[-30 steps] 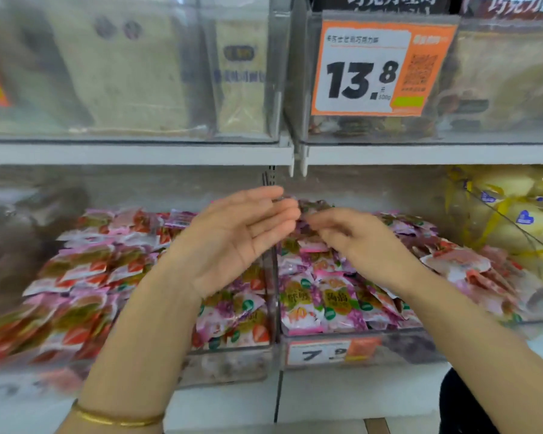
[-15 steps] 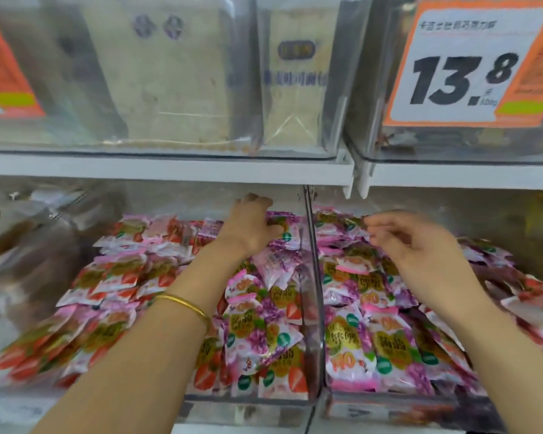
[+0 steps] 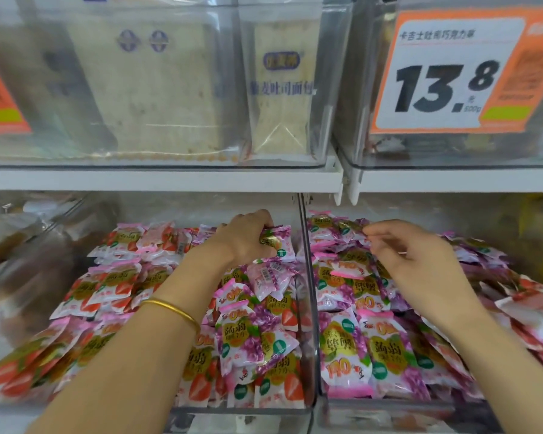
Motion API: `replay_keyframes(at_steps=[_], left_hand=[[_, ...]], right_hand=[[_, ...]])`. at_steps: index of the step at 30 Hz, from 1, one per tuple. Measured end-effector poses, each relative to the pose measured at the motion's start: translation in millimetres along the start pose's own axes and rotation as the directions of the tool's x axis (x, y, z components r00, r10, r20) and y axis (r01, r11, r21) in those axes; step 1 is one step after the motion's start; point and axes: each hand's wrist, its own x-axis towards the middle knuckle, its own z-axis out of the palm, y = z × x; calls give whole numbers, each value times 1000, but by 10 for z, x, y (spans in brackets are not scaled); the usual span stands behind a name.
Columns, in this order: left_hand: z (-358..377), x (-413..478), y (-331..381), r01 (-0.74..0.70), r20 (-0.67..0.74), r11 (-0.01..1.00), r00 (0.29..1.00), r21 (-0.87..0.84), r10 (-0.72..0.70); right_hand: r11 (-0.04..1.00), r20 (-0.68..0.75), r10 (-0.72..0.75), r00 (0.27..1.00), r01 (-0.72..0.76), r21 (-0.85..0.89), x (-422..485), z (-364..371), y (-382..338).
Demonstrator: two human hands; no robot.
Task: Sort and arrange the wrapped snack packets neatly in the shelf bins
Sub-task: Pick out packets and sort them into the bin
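Note:
Two clear shelf bins sit side by side, split by a clear divider wall [image 3: 308, 277]. The left bin holds strawberry packets [image 3: 107, 286] with purple grape packets [image 3: 251, 336] heaped at its right side. The right bin is full of grape packets [image 3: 383, 349]. My left hand [image 3: 248, 236] reaches to the back of the left bin and grips a grape packet [image 3: 279, 242]. My right hand [image 3: 417, 258] hovers over the back of the right bin, fingers loosely curled with the tips together; whether they pinch a packet is unclear.
An upper shelf [image 3: 170, 178] overhangs the bins and carries clear boxes of bread [image 3: 157, 86]. An orange price tag [image 3: 452, 73] reading 13.8 hangs at upper right. Brown packaged goods [image 3: 19, 245] lie in the bin at far left.
The view has closed in on the bins. My left hand moved from in front of the divider to the back of the left bin and took hold of a grape packet. My right hand stays over the right bin.

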Motion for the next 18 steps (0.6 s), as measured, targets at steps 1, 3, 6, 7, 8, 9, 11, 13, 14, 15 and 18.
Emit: replay_keyframes(at_steps=[1,3,6,7,8,9,11,13,14,15,18], left_hand=[[0,-11,3,-3,5,1000,1000,-2,3],[9,-32,-5,-16,-43,1000,999,5,16],[-28,-97,-62,-15,-286,975,957,-223,-50],[-74,-142,-64,-25,-365,932,924,-361,-117],[-132,-192,-66,-44,-422,875,887,-483,-188],[-189,-262,-49,-52,-446,821,858,-569,-254],[-247,-404,-36,-24,-424,756,839,-654,-340],[-243,-542,-24,17,-360,720,857,-694,-368],[-229,-601,-11,42,-321,700,867,-713,-380],[-203,-648,4,63,-283,673,875,-737,-392],[-109,-675,44,104,-174,626,914,-773,-366]], right_hand=[[1000,0,2,1000,-2,-2,0,2,4],[1000,2,6,1000,-6,-2,2,5,10],[1000,5,10,1000,-10,8,1,14,6],[1000,7,8,1000,-8,6,-1,20,2],[1000,8,6,1000,-6,5,-4,26,0],[1000,9,5,1000,-5,7,-8,30,-2],[1000,16,5,1000,-5,12,-21,42,-16],[1000,24,7,1000,-8,16,-29,54,-32],[1000,26,11,1000,-11,20,-32,60,-40],[1000,26,16,1000,-16,24,-36,65,-50],[998,12,29,1000,-29,52,-54,72,-79]])
